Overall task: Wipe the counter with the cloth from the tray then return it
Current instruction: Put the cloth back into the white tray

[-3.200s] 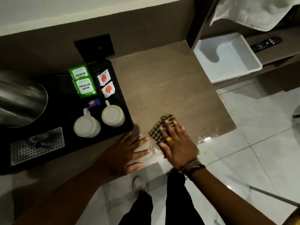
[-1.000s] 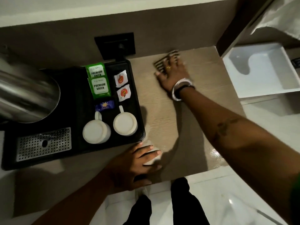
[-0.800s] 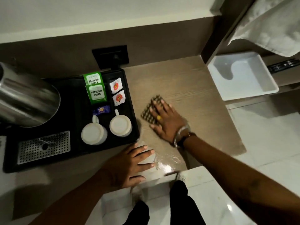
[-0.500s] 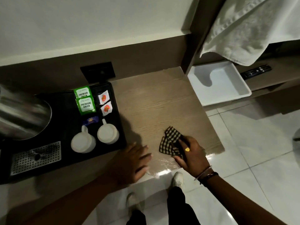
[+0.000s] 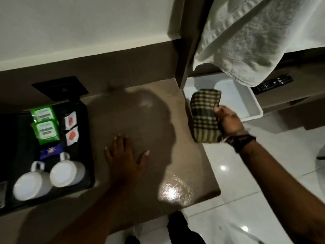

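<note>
Wiping looks finished: the right hand (image 5: 228, 123) clamps the checked cloth (image 5: 204, 117) at right-centre, needing release into the white tray (image 5: 253, 106).

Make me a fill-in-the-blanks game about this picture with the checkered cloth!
1. The right hand holds the checkered ____.
2. The left hand lies flat on the ____.
3. The black tray carries ____ white mugs.
4. The empty tray beside the counter is coloured ____.

Missing words: cloth, counter, two, white
</note>
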Demonstrator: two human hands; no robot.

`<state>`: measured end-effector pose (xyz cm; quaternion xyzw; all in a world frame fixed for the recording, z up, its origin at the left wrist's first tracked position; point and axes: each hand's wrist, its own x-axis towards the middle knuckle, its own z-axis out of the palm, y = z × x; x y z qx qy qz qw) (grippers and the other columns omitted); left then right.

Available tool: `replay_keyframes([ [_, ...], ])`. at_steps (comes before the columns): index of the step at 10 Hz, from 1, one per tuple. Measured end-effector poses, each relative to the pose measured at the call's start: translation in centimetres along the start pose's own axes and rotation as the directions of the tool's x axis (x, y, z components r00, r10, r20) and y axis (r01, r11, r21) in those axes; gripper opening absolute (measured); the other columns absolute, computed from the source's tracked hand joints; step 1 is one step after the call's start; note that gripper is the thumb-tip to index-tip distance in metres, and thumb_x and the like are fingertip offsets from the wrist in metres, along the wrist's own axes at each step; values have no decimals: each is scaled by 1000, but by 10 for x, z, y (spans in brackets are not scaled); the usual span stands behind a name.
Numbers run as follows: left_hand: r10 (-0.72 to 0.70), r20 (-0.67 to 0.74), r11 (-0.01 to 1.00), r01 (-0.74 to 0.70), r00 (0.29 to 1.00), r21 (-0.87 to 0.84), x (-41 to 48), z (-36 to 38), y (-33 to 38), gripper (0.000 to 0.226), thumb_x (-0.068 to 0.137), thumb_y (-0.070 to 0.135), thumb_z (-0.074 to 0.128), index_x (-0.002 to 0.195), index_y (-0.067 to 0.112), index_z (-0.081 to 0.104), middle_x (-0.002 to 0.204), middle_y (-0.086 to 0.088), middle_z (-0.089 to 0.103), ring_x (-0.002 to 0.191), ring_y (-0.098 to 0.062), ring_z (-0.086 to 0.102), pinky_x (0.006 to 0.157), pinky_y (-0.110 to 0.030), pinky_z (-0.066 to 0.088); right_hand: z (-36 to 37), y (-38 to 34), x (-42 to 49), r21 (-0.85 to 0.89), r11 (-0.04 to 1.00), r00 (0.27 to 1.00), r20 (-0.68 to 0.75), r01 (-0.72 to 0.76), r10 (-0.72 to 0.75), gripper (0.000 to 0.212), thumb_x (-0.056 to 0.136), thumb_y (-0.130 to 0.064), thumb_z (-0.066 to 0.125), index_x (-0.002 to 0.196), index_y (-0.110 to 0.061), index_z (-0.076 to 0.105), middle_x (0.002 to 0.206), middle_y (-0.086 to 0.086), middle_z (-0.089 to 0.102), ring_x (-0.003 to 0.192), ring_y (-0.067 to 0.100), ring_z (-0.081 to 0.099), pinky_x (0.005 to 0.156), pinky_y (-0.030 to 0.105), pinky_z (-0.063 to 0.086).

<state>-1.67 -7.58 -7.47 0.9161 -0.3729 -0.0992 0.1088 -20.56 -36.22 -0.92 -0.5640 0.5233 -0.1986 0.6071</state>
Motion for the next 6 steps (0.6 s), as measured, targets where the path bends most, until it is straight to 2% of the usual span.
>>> replay_keyframes([
  [1,25,-86,1000,-25,996,4,-11,-11,-27,87,87,69,47,143,2,48,153,-24,42,144,-41,35,117,-66,21,-5,-20,47,-105,994,999,-37,-18,14,18,103,-17,51,100,-12,68,98,11,68,91,21,67,85,27,53],
  [2,7,-87,1000,-6,996,8,-11,-7,-28,89,86,72,45,142,3,49,155,-20,39,144,-39,33,119,-63,16,0,-9,93,-53,987,988,15,-151,152,16,102,-11,51,102,-12,67,104,11,72,103,27,65,92,35,54],
  [3,-5,-23,999,6,1000,32,-2,-12,-18,95,84,76,42,143,3,49,154,-22,38,143,-41,34,120,-65,15,7,4,129,-113,943,945,64,-313,322,22,103,-19,52,106,-5,69,101,14,77,109,37,63,97,44,50],
  [4,-14,22,999,13,1000,43,-1,-18,-15,99,84,79,38,148,4,45,158,-22,35,147,-40,29,121,-65,13,12,4,132,-461,853,962,-13,-247,272,41,100,-31,54,125,0,64,129,22,65,124,39,59,87,34,52],
  [5,-18,8,999,18,1000,26,-3,-20,-16,97,84,79,39,148,6,44,159,-18,34,148,-38,29,121,-64,13,13,-3,113,-692,718,994,-113,-72,-9,45,92,-38,65,125,-7,64,130,19,61,125,39,55,98,42,50],
  [6,-21,26,1000,21,999,11,-4,-20,-11,96,85,77,40,147,4,47,158,-19,37,147,-39,30,120,-63,16,4,-24,71,-727,685,978,-117,35,-174,34,94,-25,67,115,1,69,124,24,66,119,38,59,97,37,43],
])
